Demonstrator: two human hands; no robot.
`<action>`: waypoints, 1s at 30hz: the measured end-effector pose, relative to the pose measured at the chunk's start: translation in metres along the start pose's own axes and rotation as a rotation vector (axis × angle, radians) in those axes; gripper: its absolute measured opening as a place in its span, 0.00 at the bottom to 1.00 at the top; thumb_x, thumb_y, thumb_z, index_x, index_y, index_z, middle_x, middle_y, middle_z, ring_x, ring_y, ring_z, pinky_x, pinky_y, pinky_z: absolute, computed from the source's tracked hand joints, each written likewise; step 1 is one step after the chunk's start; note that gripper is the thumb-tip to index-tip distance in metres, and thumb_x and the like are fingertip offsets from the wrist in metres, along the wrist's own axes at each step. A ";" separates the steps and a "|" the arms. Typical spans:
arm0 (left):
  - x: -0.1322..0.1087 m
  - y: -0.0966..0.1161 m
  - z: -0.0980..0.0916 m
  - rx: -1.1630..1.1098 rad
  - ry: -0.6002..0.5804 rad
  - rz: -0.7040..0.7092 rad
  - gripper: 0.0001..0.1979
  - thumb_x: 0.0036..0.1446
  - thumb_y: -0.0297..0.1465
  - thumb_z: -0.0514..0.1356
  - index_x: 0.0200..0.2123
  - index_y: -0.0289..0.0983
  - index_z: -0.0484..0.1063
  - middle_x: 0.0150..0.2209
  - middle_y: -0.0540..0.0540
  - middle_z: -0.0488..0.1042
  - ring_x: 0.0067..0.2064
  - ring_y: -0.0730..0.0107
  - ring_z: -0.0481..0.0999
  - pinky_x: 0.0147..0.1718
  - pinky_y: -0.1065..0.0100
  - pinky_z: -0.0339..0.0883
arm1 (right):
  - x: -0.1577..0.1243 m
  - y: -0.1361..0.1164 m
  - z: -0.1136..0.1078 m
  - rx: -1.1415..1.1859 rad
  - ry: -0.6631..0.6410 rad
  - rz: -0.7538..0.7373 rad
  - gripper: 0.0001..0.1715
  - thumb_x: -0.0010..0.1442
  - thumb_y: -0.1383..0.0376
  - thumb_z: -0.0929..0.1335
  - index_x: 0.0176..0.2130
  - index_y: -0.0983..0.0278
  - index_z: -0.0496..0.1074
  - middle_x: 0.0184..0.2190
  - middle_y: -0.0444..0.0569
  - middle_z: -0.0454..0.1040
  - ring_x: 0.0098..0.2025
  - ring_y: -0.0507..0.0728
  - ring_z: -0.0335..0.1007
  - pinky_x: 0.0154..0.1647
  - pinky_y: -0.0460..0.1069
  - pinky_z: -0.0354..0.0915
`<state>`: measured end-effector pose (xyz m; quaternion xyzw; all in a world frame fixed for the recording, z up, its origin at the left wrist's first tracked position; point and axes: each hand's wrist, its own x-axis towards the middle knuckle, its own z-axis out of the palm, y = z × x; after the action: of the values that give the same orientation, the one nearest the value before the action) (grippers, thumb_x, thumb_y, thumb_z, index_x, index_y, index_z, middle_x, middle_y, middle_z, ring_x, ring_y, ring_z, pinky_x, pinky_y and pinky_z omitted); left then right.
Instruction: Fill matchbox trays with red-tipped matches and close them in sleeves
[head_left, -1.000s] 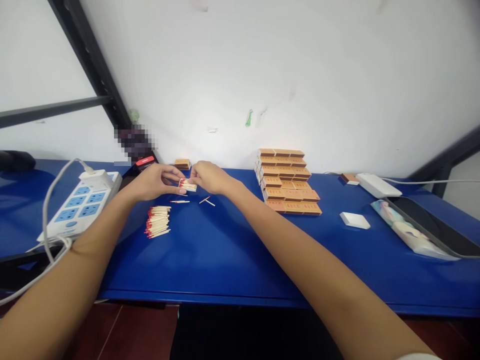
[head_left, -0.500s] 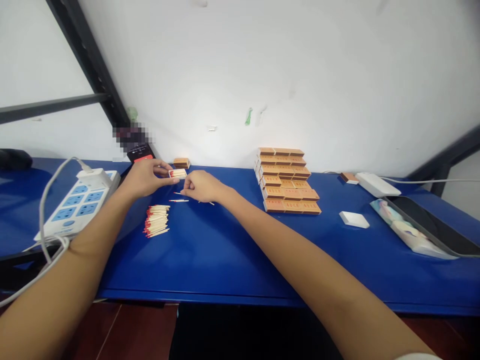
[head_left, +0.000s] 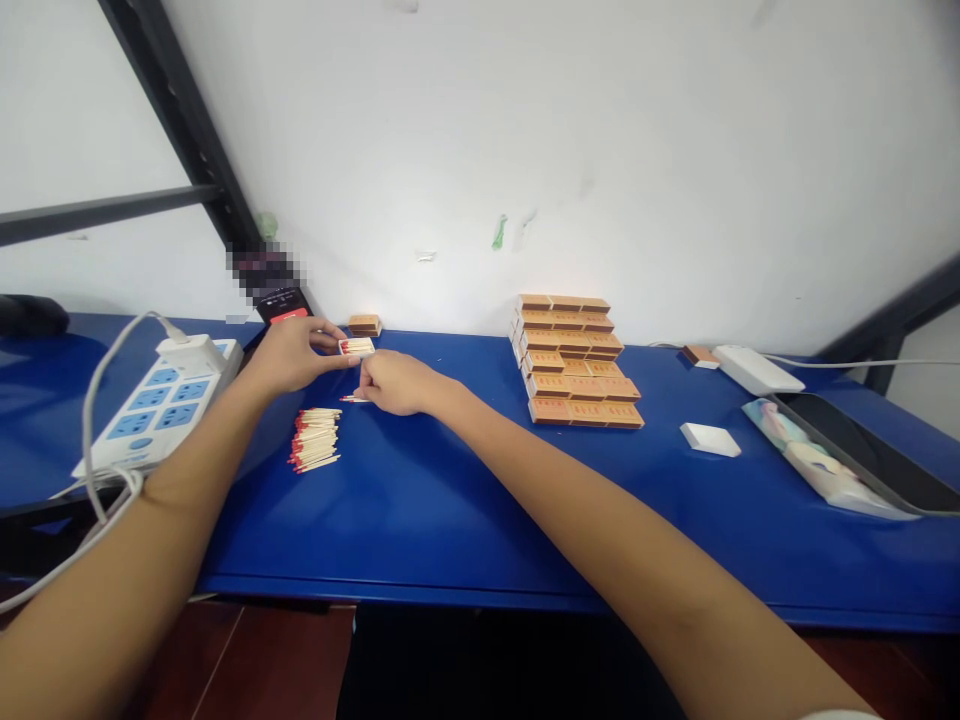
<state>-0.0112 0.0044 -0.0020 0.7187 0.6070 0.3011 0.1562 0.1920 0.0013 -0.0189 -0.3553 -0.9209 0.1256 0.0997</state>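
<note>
My left hand [head_left: 296,352] grips a small white matchbox tray [head_left: 358,347] by its left end, thumb in front and fingers behind. Red-tipped matches lie side by side in it. Just below and to the right, my right hand [head_left: 399,382] is closed in a pinch low over the table. A match [head_left: 351,399] pokes out to the left from under its fingertips; the exact contact is partly hidden by the hand. Nearer to me lies a pile of loose matches [head_left: 315,440], their red heads mostly to the left.
One matchbox [head_left: 365,325] sits by the wall behind the tray. Stacked matchboxes [head_left: 574,362] rise in steps at centre right. A white box [head_left: 709,439], a phone [head_left: 870,450] and a white adapter [head_left: 757,370] lie further right. At left is a power strip [head_left: 161,405] with cables.
My right hand has shifted slightly down and left, its fingertips now over the lower match. The match that was beside its fingertips no longer shows there. My left hand keeps the tray in nearly the same place.
</note>
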 end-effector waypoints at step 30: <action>0.002 -0.004 -0.001 0.070 -0.038 0.013 0.23 0.44 0.50 0.72 0.38 0.42 0.79 0.39 0.42 0.85 0.49 0.46 0.85 0.48 0.59 0.76 | -0.003 0.000 0.004 -0.045 0.093 -0.059 0.11 0.74 0.69 0.66 0.48 0.69 0.78 0.53 0.59 0.77 0.53 0.59 0.71 0.51 0.49 0.62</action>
<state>-0.0150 0.0072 -0.0029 0.7332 0.6093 0.2672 0.1406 0.1929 -0.0015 -0.0233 -0.3356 -0.9279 0.0852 0.1383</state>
